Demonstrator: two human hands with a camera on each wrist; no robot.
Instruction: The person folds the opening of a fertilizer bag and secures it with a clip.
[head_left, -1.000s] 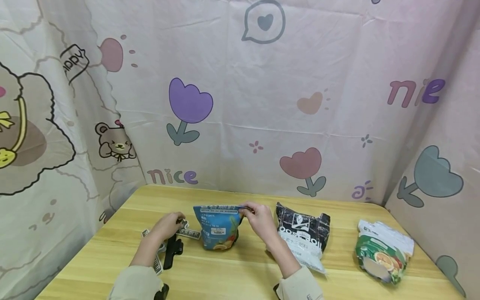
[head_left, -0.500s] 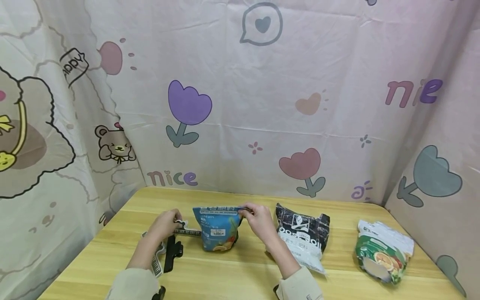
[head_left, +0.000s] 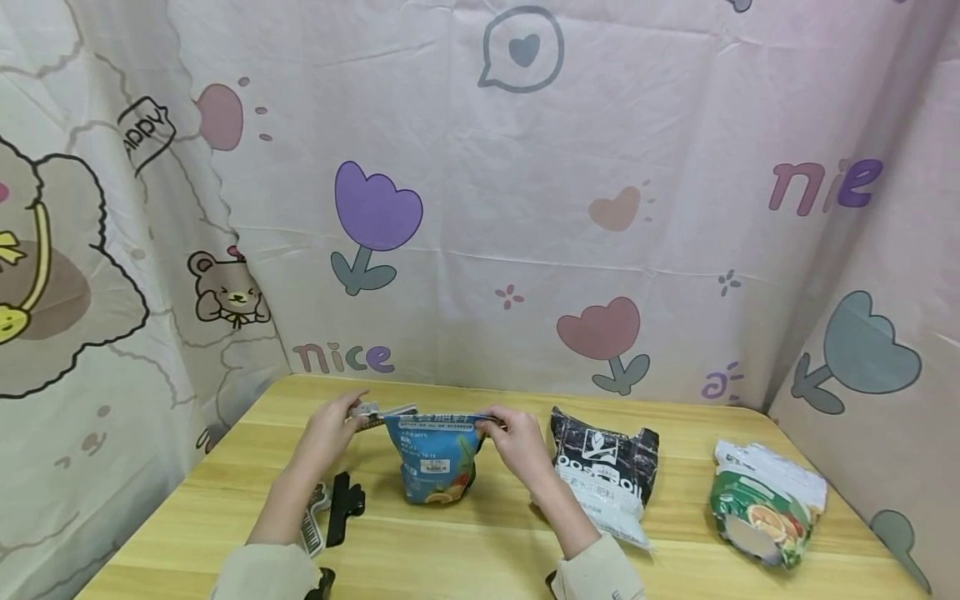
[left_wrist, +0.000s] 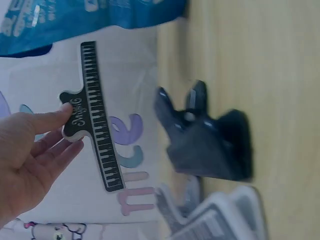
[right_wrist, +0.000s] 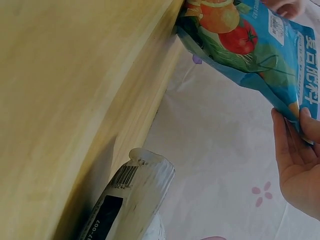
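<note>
A blue bag (head_left: 435, 458) printed with fruit and vegetables stands upright on the wooden table in the head view. My right hand (head_left: 517, 442) pinches its top right corner between thumb and fingers. To the left of the bag, my left hand (head_left: 327, 433) holds a long clip (left_wrist: 95, 120) with a piano-key pattern. Thumb and fingers pinch the clip's handles, and its long bar lies close to the bag's top left corner. On the table below this hand lie a black clip (left_wrist: 210, 145) and a white-edged piano-key clip (left_wrist: 220, 220).
To the right of the blue bag lies a black and white bag (head_left: 607, 475). Farther right is a green and white bag (head_left: 765, 512) with fruit print. A patterned cloth (head_left: 465, 333) hangs behind the wooden table (head_left: 450, 550).
My left hand has lifted the piano-key clip off the table and raised it to the level of the blue bag's top edge. The right hand keeps its pinch on the bag's corner.
</note>
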